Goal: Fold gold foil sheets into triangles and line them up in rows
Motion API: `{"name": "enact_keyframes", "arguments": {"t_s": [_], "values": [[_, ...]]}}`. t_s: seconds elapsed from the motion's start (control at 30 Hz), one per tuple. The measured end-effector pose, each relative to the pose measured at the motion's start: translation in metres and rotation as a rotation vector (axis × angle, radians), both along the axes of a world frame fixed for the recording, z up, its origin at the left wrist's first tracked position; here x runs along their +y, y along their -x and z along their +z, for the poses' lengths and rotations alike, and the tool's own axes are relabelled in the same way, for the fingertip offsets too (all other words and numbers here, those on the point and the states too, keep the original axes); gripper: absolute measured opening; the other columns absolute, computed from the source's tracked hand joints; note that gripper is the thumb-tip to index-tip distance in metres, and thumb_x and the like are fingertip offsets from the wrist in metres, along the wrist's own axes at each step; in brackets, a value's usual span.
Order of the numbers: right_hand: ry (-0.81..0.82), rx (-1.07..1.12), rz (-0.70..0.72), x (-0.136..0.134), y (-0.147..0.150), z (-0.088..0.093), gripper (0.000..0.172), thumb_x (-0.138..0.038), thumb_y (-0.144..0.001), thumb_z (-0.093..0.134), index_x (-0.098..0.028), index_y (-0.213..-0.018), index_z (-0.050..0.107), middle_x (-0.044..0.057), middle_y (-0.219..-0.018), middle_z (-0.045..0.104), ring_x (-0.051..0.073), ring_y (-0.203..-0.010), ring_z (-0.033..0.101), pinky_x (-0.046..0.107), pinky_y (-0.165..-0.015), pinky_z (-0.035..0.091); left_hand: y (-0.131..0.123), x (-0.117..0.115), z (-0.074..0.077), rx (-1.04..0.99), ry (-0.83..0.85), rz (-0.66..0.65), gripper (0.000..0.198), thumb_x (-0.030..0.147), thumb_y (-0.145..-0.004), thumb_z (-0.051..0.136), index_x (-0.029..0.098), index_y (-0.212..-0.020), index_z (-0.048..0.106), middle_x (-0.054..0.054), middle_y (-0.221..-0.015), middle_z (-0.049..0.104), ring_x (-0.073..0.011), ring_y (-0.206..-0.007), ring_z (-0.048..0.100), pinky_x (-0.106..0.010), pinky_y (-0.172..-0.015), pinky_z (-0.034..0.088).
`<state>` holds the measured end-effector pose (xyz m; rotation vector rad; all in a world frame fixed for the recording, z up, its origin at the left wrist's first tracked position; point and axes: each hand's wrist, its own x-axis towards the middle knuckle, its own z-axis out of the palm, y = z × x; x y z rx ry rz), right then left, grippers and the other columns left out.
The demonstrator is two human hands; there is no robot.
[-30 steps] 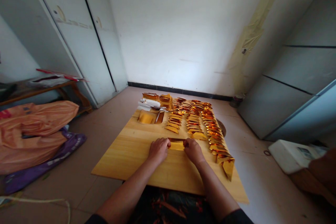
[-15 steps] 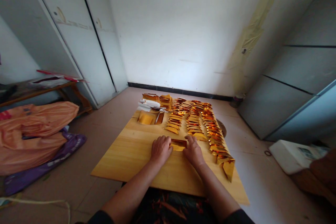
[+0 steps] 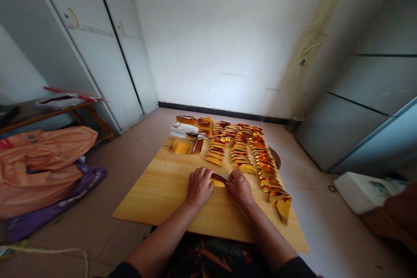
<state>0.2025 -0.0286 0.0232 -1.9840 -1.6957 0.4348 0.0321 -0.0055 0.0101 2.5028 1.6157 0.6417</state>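
Observation:
A small piece of gold foil paper [image 3: 219,180] lies on the wooden board between my hands, its far edge bowed up. My left hand [image 3: 199,184] is closed on its left end, fingers curled over it. At the right end, my right hand [image 3: 239,186] pinches the paper with its fingers bent. Beyond my hands stand rows of folded gold foil pieces [image 3: 239,150], overlapping one another. Flat sheets of gold foil paper [image 3: 182,145] lie curled at the board's far left.
The wooden board [image 3: 150,200] sits before me above a tiled floor. White paper packets [image 3: 185,128] and gold stacks [image 3: 205,126] are at its far edge. An orange bag [image 3: 48,160] lies left, a white box [image 3: 358,193] right. Wardrobe doors [image 3: 87,30] stand at the left.
The right fingers have curled in from a more stretched pose and gripped the foil's right end. The foil's far edge has bowed upward. My left hand has barely moved.

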Motion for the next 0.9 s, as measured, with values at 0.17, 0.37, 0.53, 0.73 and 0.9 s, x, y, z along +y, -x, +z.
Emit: {"name": "enact_keyframes", "arguments": {"t_s": [0.17, 0.37, 0.53, 0.73, 0.9], "values": [[-0.024, 0.05, -0.002, -0.001, 0.0, -0.001, 0.009, -0.01, -0.072, 0.052, -0.02, -0.073, 0.053, -0.001, -0.074, 0.056, 0.011, -0.064, 0.049, 0.02, -0.057, 0.03, 0.002, 0.0, -0.004, -0.074, -0.059, 0.014, 0.039, 0.022, -0.076, 0.059, 0.022, -0.114, 0.053, -0.007, -0.107, 0.059, -0.0248, -0.102, 0.052, -0.039, -0.085, 0.038], [0.03, 0.121, -0.017, -0.003, -0.002, -0.001, 0.009, -0.013, -0.074, 0.048, -0.021, -0.074, 0.052, -0.003, -0.063, 0.055, 0.012, -0.061, 0.051, 0.02, -0.056, 0.031, 0.004, 0.003, -0.01, -0.135, -0.07, -0.027, 0.035, 0.006, -0.071, 0.054, 0.021, -0.103, 0.056, -0.005, -0.098, 0.063, -0.0226, -0.096, 0.054, -0.036, -0.082, 0.041], [0.041, 0.167, -0.027, -0.003, -0.002, -0.002, 0.01, -0.019, -0.076, 0.049, -0.022, -0.084, 0.055, -0.002, -0.069, 0.061, 0.013, -0.064, 0.055, 0.021, -0.058, 0.033, 0.006, 0.004, -0.012, -0.229, -0.058, -0.067, 0.025, 0.0, -0.07, 0.046, 0.02, -0.082, 0.053, -0.003, -0.084, 0.06, -0.018, -0.086, 0.055, -0.028, -0.077, 0.043], [0.055, 0.162, 0.012, -0.004, -0.001, -0.001, 0.018, -0.023, -0.083, 0.045, -0.023, -0.091, 0.062, 0.001, -0.08, 0.067, 0.015, -0.075, 0.06, 0.021, -0.063, 0.036, 0.006, 0.003, -0.014, -0.239, -0.036, -0.062, 0.025, 0.001, -0.069, 0.045, 0.021, -0.082, 0.052, -0.002, -0.081, 0.061, -0.0168, -0.082, 0.057, -0.026, -0.075, 0.043], [0.029, 0.095, 0.02, -0.006, 0.0, -0.002, 0.018, -0.019, -0.081, 0.046, -0.023, -0.088, 0.062, 0.001, -0.081, 0.067, 0.015, -0.077, 0.06, 0.021, -0.064, 0.036, 0.005, 0.001, -0.01, -0.248, -0.004, -0.042, 0.015, 0.011, -0.075, 0.049, 0.021, -0.085, 0.052, -0.002, -0.083, 0.061, -0.0174, -0.083, 0.058, -0.027, -0.076, 0.044]]}}
